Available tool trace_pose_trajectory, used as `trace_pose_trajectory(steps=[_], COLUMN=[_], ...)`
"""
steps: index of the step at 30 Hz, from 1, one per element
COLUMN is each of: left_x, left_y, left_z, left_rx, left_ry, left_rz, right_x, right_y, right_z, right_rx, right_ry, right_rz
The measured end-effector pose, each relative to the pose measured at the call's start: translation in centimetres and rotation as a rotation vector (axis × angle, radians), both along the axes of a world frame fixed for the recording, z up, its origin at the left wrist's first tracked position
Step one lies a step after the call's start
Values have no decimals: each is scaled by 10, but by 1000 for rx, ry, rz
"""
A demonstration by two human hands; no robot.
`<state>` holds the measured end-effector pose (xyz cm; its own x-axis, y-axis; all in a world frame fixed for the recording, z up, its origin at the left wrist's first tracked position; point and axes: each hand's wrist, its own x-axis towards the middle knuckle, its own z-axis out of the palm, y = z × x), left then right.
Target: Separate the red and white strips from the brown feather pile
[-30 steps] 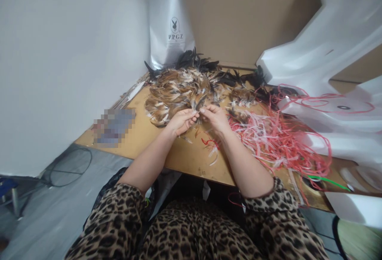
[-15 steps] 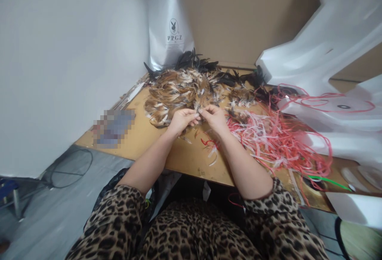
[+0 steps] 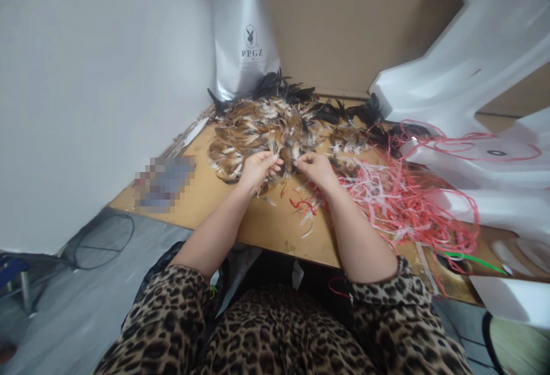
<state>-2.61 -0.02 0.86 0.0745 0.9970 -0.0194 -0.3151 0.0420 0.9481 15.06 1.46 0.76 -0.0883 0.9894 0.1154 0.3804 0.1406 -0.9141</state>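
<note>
Brown and white feathers [image 3: 240, 128] lie in a broad heap on the tan table, right beyond my hands. At the near edge of this heap my left hand [image 3: 259, 170] is closed in a pinch, with a small feather [image 3: 275, 144] standing up from its fingertips. A short gap to the right, my right hand [image 3: 317, 167] has thumb and forefinger pressed together. Whatever is between them, if anything, is too small to make out. Beside my right forearm is a tangle of pink, red and white ribbon strips [image 3: 399, 203].
Black feathers [image 3: 275, 85] border the back of the heap, before a silver bag [image 3: 240, 36]. White molded pieces [image 3: 455, 54] stand at the right. Red strip scraps [image 3: 304, 207] lie near the front edge of the table [image 3: 275, 231]. A green strip [image 3: 475, 261] lies at the right.
My hands were together at the fingertips and have drawn apart, the left a little to the left, the right to the right. The heap and the ribbon tangle look unchanged.
</note>
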Motion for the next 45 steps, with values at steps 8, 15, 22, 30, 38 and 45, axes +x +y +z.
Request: trace_pose_trajectory(steps=[8,15,22,30,38,45], left_x=[0,1,-2,-2,1,2], left_y=[0,1,4,3,-1,-2], left_z=[-3,-10,-11,-9,-7,-6], left_rx=[-15,-143,-140,-156,-182,-215], left_ry=[-33,-119,-198,-205,-184,-226], left_rz=[-84,-136,-110,-174,-226,-249], right_x=[-12,-8,-2,-7,-24,-30], right_y=[-7,1,4,-2,-10,-11], right_z=[-8,-13,-6,2,5,-4], right_rx=[94,12,-207,-173,45,226], right_ry=[-336,40,432,534,412,252], right_rz=[-16,-58,-100,-57,-56,-87])
